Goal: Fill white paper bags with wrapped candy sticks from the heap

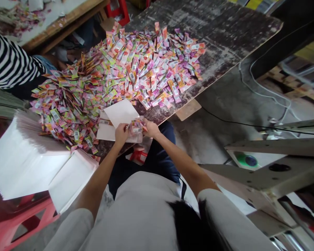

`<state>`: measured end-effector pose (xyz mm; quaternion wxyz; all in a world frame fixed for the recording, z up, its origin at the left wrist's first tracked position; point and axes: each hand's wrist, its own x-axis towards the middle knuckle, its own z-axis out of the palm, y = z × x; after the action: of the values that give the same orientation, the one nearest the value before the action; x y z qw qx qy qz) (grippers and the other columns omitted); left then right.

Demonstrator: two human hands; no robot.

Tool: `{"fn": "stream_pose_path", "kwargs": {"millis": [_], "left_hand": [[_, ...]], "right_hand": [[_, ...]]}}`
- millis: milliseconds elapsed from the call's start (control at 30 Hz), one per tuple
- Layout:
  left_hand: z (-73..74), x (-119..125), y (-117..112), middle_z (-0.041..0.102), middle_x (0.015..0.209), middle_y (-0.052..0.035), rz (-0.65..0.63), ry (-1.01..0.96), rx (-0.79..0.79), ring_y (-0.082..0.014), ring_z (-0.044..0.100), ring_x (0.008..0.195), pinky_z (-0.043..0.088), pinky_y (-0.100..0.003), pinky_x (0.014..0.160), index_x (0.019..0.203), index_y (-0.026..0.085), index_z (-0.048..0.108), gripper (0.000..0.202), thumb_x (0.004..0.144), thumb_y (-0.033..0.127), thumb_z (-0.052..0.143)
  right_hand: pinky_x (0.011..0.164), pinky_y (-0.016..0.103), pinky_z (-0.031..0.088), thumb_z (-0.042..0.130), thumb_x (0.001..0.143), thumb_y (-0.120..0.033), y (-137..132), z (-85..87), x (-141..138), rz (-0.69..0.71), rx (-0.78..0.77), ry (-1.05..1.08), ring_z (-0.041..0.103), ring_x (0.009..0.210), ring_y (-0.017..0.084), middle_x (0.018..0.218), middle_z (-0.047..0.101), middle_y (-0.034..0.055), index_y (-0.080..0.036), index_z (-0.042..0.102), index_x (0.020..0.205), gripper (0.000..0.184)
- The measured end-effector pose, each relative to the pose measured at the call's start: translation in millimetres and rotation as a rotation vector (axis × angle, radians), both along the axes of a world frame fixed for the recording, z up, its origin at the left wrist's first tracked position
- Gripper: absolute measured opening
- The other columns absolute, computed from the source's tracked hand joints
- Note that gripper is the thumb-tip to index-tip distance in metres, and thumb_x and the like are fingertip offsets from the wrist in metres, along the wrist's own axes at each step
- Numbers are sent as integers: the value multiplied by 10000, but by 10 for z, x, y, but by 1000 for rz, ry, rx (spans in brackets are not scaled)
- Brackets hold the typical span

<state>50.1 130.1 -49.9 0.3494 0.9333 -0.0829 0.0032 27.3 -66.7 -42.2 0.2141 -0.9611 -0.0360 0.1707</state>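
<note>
Near the front edge of the table, my left hand [122,134] is closed on the left side of a small transparent plastic bag [136,129]. Colourful flat packets show inside it and at its mouth. My right hand [151,128] grips the bag's right side, its fingers partly hidden behind the packets. Under and behind the bag lie white card sheets [121,113], one tilted up. Beyond both hands spreads a large heap of small printed packets [146,73] in pink, orange, purple and green.
A thick stack of white sheets [28,160] rests on a red plastic stool [28,223] at left. Someone in a striped sleeve [13,61] sits at the heap's far left. The dark worn table [225,31] extends back right; a metal frame [251,174] stands at right.
</note>
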Motion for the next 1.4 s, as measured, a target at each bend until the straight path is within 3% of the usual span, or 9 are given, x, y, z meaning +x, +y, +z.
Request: {"fn": "stream_pose_path", "kwargs": {"millis": [133, 267, 400, 567, 733, 933, 1067, 1233, 1400], "left_hand": [[-4, -84, -64, 593, 692, 10, 110, 80, -86, -134, 525, 648, 418, -247, 639, 803, 183, 641, 99, 785, 238, 561], [12, -10, -170, 590, 643, 29, 295, 183, -225, -129, 524, 588, 410, -241, 582, 759, 186, 595, 83, 787, 247, 546], [123, 72, -250, 563, 621, 28, 187, 46, -106, -136, 516, 610, 402, -258, 638, 676, 202, 553, 120, 788, 245, 552], [171, 111, -281, 576, 690, -4, -35, -63, 121, -155, 506, 666, 376, -283, 675, 661, 207, 531, 167, 818, 262, 548], [126, 197, -269, 576, 664, -7, 59, -32, 90, -163, 524, 662, 387, -288, 679, 661, 209, 515, 217, 861, 290, 506], [317, 21, -164, 631, 839, -56, -145, -88, 296, -198, 581, 814, 412, -300, 743, 804, 205, 598, 76, 803, 162, 535], [414, -122, -64, 651, 883, -81, -89, 5, 425, -222, 600, 847, 425, -321, 754, 852, 196, 628, 145, 759, 118, 548], [490, -2, -212, 648, 786, -60, 23, 25, 341, -224, 597, 775, 432, -335, 743, 805, 193, 641, 73, 757, 181, 587], [568, 45, -324, 632, 838, -81, -41, -53, 324, -236, 587, 796, 426, -346, 741, 788, 198, 626, 125, 739, 106, 557]], "right_hand": [[722, 290, 423, 649, 817, -338, 53, -5, 72, -138, -26, 60, 632, 945, 233, 1062, 664, 88, -180, 417, 1281, 543], [805, 367, 408, 443, 962, -349, 320, -77, -167, -206, -200, -132, 590, 966, 267, 1071, 615, 158, -129, 450, 1257, 369], [802, 385, 371, 243, 1008, -227, 436, -199, -390, -2, -233, -270, 549, 964, 260, 1065, 598, 145, -166, 449, 1308, 369], [800, 390, 339, 215, 1015, -219, 353, -241, -404, 219, -200, -392, 513, 965, 254, 1070, 605, 136, -159, 469, 1306, 391], [830, 395, 327, 208, 1018, -225, 359, -238, -391, 325, -180, -436, 485, 1036, 261, 1144, 603, 141, -159, 467, 1318, 401], [808, 388, 358, 266, 1003, -237, 274, -112, -160, 45, -198, -267, 541, 998, 269, 1147, 606, 158, -163, 490, 1261, 350], [842, 410, 392, 386, 977, -270, 305, 39, 52, -28, -223, -141, 576, 1022, 297, 1114, 620, 201, -120, 498, 1234, 318], [842, 419, 451, 519, 936, -413, 476, 154, 132, -143, -243, -45, 618, 1032, 312, 1109, 625, 253, -66, 487, 1247, 467], [844, 395, 505, 645, 860, -428, 413, 232, 257, -133, -145, 103, 660, 1032, 292, 1090, 655, 224, -65, 511, 1250, 549]]}}
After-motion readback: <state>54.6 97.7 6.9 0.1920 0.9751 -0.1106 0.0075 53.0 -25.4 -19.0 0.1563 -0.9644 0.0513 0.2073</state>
